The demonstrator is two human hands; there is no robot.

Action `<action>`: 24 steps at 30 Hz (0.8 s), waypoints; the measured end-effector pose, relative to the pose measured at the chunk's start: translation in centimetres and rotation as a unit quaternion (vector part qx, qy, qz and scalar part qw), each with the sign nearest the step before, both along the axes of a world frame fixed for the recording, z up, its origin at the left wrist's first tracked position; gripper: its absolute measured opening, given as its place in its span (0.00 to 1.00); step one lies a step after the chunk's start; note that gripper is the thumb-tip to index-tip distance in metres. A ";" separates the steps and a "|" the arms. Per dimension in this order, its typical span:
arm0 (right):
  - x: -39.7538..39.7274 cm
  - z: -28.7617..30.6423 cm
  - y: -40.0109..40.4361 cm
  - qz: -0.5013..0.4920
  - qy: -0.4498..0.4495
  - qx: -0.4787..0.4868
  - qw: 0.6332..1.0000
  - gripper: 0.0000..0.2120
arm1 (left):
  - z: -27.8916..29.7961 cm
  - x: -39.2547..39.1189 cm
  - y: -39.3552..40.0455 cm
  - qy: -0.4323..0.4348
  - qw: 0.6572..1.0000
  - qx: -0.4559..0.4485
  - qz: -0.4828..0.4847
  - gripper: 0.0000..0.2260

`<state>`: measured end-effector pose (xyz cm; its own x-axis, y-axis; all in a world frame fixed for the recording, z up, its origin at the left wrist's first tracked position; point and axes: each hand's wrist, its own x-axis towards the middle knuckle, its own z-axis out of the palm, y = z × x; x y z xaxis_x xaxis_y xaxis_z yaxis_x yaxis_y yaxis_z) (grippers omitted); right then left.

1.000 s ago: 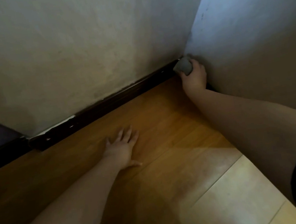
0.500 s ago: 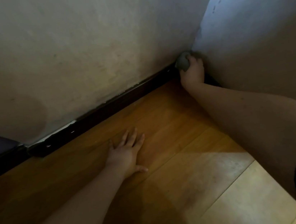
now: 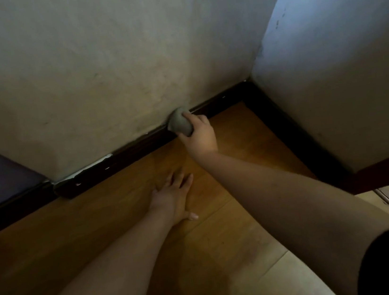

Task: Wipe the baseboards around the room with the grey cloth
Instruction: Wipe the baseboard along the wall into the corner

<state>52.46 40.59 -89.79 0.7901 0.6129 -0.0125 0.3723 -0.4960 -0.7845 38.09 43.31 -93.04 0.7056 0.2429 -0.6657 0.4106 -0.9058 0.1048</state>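
Item one: my right hand (image 3: 198, 138), fingers curled around the balled grey cloth (image 3: 179, 124), which is pressed against the dark baseboard (image 3: 125, 154) at the foot of the pale wall (image 3: 104, 72), about twelve o'clock from centre and short of the corner at one o'clock. Item two: my left hand (image 3: 174, 199), fingers straight and spread, holding nothing, palm flat on the wooden floor (image 3: 101, 234) at six o'clock from the cloth and well apart from it. Item three: a second baseboard run (image 3: 293, 132) along the right-hand wall, toward three o'clock.
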 end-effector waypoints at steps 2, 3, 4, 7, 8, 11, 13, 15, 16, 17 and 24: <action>1.4 -0.1 -1.6 -0.003 -0.015 -0.016 1.000 0.26 | -0.1 -0.2 -0.1 -0.010 1.000 0.007 0.001 0.51; 2.2 -0.2 -2.5 -0.024 -0.014 -0.018 0.999 0.26 | -0.1 -0.3 -0.1 -0.012 1.000 0.008 0.001 0.51; 3.0 -0.5 -3.4 -0.057 -0.008 -0.020 0.998 0.26 | -0.1 -0.3 -0.1 -0.013 1.000 0.006 -0.001 0.51; 5.2 -1.0 -6.0 -0.161 0.028 -0.029 0.986 0.26 | 0.2 -0.1 0.0 -0.017 1.000 -0.001 -0.004 0.51; 5.9 -1.2 -6.8 -0.189 0.041 -0.034 0.981 0.27 | 0.3 0.0 -0.1 -0.018 1.000 -0.002 -0.003 0.51; 7.7 -1.8 -8.4 -0.240 0.071 -0.032 0.968 0.27 | 0.2 0.2 -0.1 -0.026 1.000 0.000 -0.003 0.52; 8.6 -2.2 -8.8 -0.255 0.086 -0.027 0.963 0.27 | 0.2 0.3 0.2 -0.036 0.999 0.009 -0.019 0.53; 9.6 -2.5 -8.6 -0.260 0.094 -0.023 0.961 0.27 | 0.0 0.9 0.4 -0.050 0.998 0.005 -0.027 0.54; 10.1 -2.7 -8.5 -0.257 0.094 -0.019 0.962 0.27 | -0.1 1.5 0.3 -0.057 0.998 -0.001 -0.023 0.54; 10.5 -2.8 -8.2 -0.252 0.089 -0.016 0.964 0.27 | -0.5 2.0 -0.2 -0.062 0.998 -0.005 -0.018 0.54; 12.6 -4.2 -5.7 -0.235 0.086 0.015 0.968 0.27 | -3.5 3.6 -4.9 -0.081 0.995 0.015 0.056 0.52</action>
